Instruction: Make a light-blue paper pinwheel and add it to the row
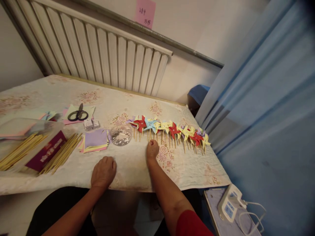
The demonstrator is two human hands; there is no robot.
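Observation:
My right hand [153, 150] is closed at the lower end of a pinwheel stick, under a light blue paper pinwheel [150, 124]. That pinwheel lies in a row of several red, yellow, blue and purple ones, among them a red pinwheel [174, 130]. Curled into a loose fist, my left hand [103, 172] rests on the cloth near the table's front edge, and nothing shows in it. Just beyond it are a stack of coloured paper squares [95, 139], purple on top, and a round clear dish [121, 136] of small metal pieces.
Black scissors [78, 114] lie on paper sheets behind two small white boxes [91, 124]. Bundled wooden sticks [62, 152] and a clear packet with a purple label [46, 150] sit at left. A radiator [98, 46] backs the table; a power strip [230, 203] is at lower right.

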